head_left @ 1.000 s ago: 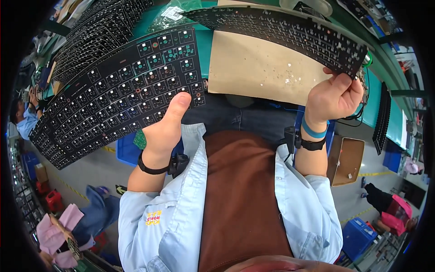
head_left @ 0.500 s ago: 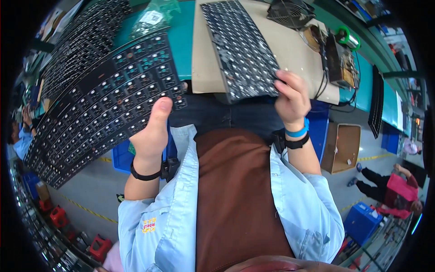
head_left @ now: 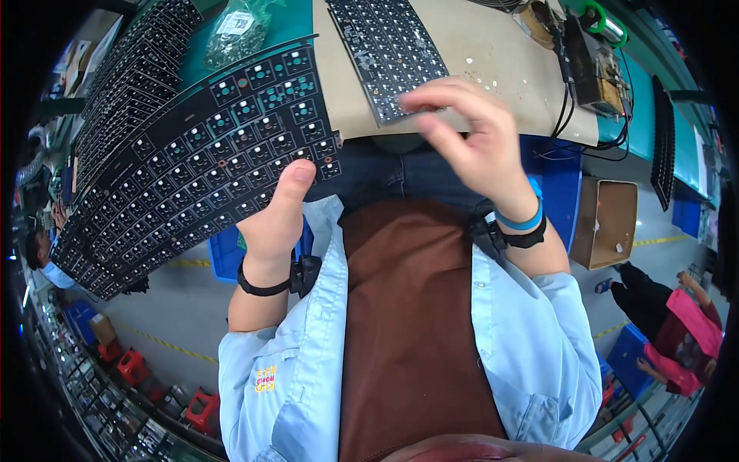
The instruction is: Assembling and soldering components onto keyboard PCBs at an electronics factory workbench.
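A long black keyboard circuit board (head_left: 202, 173) with rows of small white-centred switch spots is held up on the left. My left hand (head_left: 279, 204) grips its lower right part, thumb across the face, the other fingers hidden behind it. A second keyboard circuit board (head_left: 389, 54) lies on the beige mat, its near end by the table edge. Over that board's near right corner hovers my right hand (head_left: 481, 138), with thumb and forefinger apart and nothing visible between them. Whether its fingertips touch the board I cannot tell.
Stacked black boards (head_left: 135, 85) stand at the far left, beside a clear bag of small parts (head_left: 235, 35). Right of the beige mat (head_left: 531, 104) are a green-rimmed solder spool (head_left: 608, 27) and a metal box with cables (head_left: 593, 69). A cardboard box (head_left: 608, 223) sits below the table.
My right hand has let go of the second board's corner and its fingers have spread. That board now rests farther back on the mat. My left hand still holds its board.
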`<state>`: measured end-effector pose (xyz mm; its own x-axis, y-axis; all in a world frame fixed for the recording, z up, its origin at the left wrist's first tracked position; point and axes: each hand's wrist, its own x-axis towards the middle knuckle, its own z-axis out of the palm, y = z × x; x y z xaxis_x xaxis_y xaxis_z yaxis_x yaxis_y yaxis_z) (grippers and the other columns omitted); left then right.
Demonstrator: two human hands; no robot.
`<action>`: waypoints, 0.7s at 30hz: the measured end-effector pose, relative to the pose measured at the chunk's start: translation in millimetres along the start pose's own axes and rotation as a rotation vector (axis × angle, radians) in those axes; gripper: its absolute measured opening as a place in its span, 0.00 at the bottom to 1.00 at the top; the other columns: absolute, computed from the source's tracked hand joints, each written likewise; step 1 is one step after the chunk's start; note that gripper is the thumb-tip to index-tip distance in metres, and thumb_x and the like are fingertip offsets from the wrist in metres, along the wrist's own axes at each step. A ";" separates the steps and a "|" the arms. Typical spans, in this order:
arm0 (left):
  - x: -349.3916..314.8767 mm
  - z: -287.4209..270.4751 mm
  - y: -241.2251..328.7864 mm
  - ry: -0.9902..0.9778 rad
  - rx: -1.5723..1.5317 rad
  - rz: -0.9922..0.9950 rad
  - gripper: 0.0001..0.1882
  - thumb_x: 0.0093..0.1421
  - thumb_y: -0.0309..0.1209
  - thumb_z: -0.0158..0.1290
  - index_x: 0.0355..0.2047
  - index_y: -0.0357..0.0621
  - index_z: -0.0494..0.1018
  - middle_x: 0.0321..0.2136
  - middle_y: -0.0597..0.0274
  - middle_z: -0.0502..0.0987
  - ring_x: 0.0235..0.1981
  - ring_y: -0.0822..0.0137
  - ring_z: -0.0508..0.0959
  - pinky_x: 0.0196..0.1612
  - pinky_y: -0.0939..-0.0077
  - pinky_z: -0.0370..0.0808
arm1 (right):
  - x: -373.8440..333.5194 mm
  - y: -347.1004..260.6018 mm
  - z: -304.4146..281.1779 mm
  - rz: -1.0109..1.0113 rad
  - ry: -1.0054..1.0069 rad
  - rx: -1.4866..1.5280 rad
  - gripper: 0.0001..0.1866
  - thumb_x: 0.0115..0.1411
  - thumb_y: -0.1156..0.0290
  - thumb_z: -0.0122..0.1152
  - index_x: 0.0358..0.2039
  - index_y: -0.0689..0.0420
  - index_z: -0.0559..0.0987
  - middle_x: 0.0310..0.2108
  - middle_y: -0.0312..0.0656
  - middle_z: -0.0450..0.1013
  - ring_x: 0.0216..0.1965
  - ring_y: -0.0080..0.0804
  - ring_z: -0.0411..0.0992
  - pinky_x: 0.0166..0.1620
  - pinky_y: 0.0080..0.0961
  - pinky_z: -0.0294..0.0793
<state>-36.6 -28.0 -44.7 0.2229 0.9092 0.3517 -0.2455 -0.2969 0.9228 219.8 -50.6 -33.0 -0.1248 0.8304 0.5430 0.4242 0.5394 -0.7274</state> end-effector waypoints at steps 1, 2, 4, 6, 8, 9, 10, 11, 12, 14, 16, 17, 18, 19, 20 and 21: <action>0.2 6.2 -0.5 -0.028 -0.021 -0.024 0.28 0.60 0.24 0.57 0.58 0.35 0.61 0.47 0.50 0.74 0.46 0.54 0.78 0.50 0.53 0.78 | 1.9 -7.5 6.3 0.011 0.009 0.003 0.12 0.54 0.83 0.62 0.40 0.63 0.79 0.39 0.44 0.77 0.39 0.33 0.76 0.44 0.28 0.75; 2.7 14.2 -1.8 -0.037 -0.022 -0.029 0.28 0.60 0.24 0.57 0.58 0.35 0.61 0.47 0.50 0.74 0.46 0.54 0.78 0.50 0.53 0.78 | 6.7 -13.9 11.0 0.087 -0.049 0.209 0.11 0.56 0.82 0.61 0.41 0.63 0.79 0.38 0.42 0.77 0.38 0.30 0.76 0.43 0.25 0.74; 6.2 26.0 -3.5 0.003 -0.088 -0.042 0.26 0.57 0.24 0.60 0.55 0.35 0.66 0.46 0.54 0.76 0.45 0.61 0.78 0.50 0.64 0.76 | 10.7 -14.5 15.8 0.164 -0.100 0.415 0.10 0.58 0.82 0.60 0.41 0.63 0.79 0.37 0.41 0.76 0.37 0.27 0.75 0.42 0.22 0.74; 7.9 27.7 -4.7 0.020 -0.121 -0.051 0.25 0.55 0.23 0.62 0.53 0.35 0.68 0.45 0.56 0.77 0.44 0.64 0.78 0.49 0.70 0.76 | 11.6 -7.9 20.3 0.164 -0.094 0.505 0.09 0.59 0.81 0.60 0.40 0.63 0.79 0.35 0.40 0.75 0.36 0.26 0.74 0.41 0.21 0.73; 7.1 23.6 -6.6 0.018 -0.113 -0.060 0.26 0.55 0.25 0.63 0.53 0.35 0.69 0.45 0.56 0.77 0.44 0.64 0.78 0.50 0.70 0.75 | 11.7 -5.3 26.1 0.169 -0.083 0.542 0.08 0.59 0.81 0.60 0.40 0.63 0.79 0.34 0.39 0.74 0.36 0.25 0.74 0.41 0.20 0.73; 6.4 22.9 -8.6 0.016 -0.112 -0.064 0.26 0.55 0.26 0.63 0.53 0.35 0.69 0.45 0.56 0.77 0.44 0.64 0.78 0.50 0.70 0.75 | 9.4 -4.7 29.5 0.213 -0.085 0.617 0.07 0.59 0.81 0.60 0.39 0.63 0.79 0.34 0.39 0.74 0.36 0.25 0.73 0.41 0.20 0.73; 5.7 22.5 -9.5 0.007 -0.119 -0.069 0.26 0.55 0.26 0.63 0.53 0.35 0.69 0.45 0.56 0.77 0.44 0.64 0.78 0.50 0.70 0.75 | 7.1 -4.4 32.7 0.258 -0.085 0.693 0.06 0.59 0.81 0.60 0.38 0.63 0.79 0.33 0.39 0.74 0.36 0.25 0.73 0.41 0.20 0.73; 4.2 21.8 -9.6 0.001 -0.116 -0.091 0.28 0.55 0.28 0.64 0.54 0.35 0.67 0.45 0.56 0.76 0.44 0.63 0.77 0.49 0.69 0.75 | 5.3 -3.1 34.9 0.302 -0.083 0.769 0.05 0.59 0.81 0.60 0.37 0.64 0.79 0.33 0.39 0.73 0.36 0.25 0.73 0.41 0.20 0.73; 2.6 20.1 -8.0 -0.008 -0.112 -0.117 0.30 0.55 0.30 0.65 0.55 0.36 0.66 0.45 0.56 0.76 0.44 0.63 0.77 0.49 0.69 0.75 | 4.0 -2.0 36.9 0.310 -0.070 0.764 0.05 0.59 0.81 0.60 0.37 0.64 0.79 0.33 0.39 0.73 0.36 0.25 0.73 0.41 0.20 0.73; 0.1 19.5 -6.8 -0.029 -0.115 -0.153 0.32 0.55 0.32 0.65 0.56 0.36 0.65 0.45 0.57 0.75 0.44 0.62 0.77 0.48 0.68 0.75 | 0.3 3.1 38.8 0.373 -0.151 0.914 0.04 0.59 0.81 0.61 0.35 0.64 0.78 0.33 0.39 0.73 0.36 0.24 0.72 0.41 0.20 0.73; -0.9 22.2 -4.8 -0.039 -0.113 -0.186 0.31 0.54 0.36 0.67 0.52 0.36 0.67 0.43 0.58 0.75 0.42 0.63 0.77 0.46 0.69 0.75 | -2.8 10.1 38.3 0.415 -0.176 0.986 0.03 0.59 0.81 0.61 0.35 0.64 0.78 0.33 0.38 0.73 0.36 0.23 0.72 0.41 0.20 0.73; -1.4 21.3 -4.2 -0.047 -0.108 -0.204 0.30 0.53 0.37 0.67 0.51 0.35 0.68 0.41 0.58 0.75 0.41 0.64 0.77 0.44 0.70 0.75 | -3.4 12.7 38.9 0.382 -0.216 1.010 0.04 0.59 0.81 0.62 0.35 0.64 0.78 0.33 0.38 0.73 0.36 0.23 0.72 0.41 0.20 0.73; -2.5 18.6 -5.0 -0.061 -0.112 -0.217 0.30 0.53 0.37 0.67 0.51 0.35 0.68 0.41 0.58 0.75 0.41 0.64 0.77 0.44 0.70 0.75 | -3.7 15.2 39.3 0.348 -0.256 1.034 0.04 0.58 0.80 0.62 0.35 0.64 0.78 0.33 0.38 0.73 0.36 0.23 0.72 0.41 0.19 0.73; -5.4 13.9 -4.2 -0.069 -0.086 -0.230 0.30 0.53 0.39 0.67 0.49 0.35 0.69 0.40 0.58 0.75 0.40 0.64 0.76 0.42 0.71 0.75 | -4.5 16.2 40.5 0.315 -0.299 1.060 0.04 0.58 0.80 0.63 0.35 0.63 0.78 0.33 0.38 0.73 0.36 0.22 0.72 0.41 0.19 0.73; -7.8 9.3 -3.7 -0.076 -0.059 -0.243 0.29 0.52 0.40 0.68 0.47 0.36 0.70 0.39 0.58 0.76 0.39 0.64 0.76 0.41 0.71 0.74 | -4.8 17.0 41.8 0.326 -0.285 1.063 0.04 0.58 0.80 0.63 0.35 0.63 0.78 0.33 0.38 0.73 0.36 0.22 0.72 0.41 0.19 0.73; -9.6 6.6 -3.6 -0.083 -0.033 -0.255 0.29 0.52 0.42 0.68 0.45 0.36 0.70 0.37 0.59 0.76 0.38 0.64 0.76 0.39 0.72 0.74 | -4.4 17.6 42.9 0.319 -0.319 1.063 0.04 0.58 0.79 0.63 0.35 0.63 0.78 0.33 0.37 0.74 0.36 0.22 0.72 0.41 0.19 0.73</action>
<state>-31.6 -37.6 -50.4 0.3575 0.9260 0.1213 -0.2014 -0.0504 0.9782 189.3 -38.8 -66.3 -0.4335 0.8657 0.2505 -0.4733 0.0178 -0.8807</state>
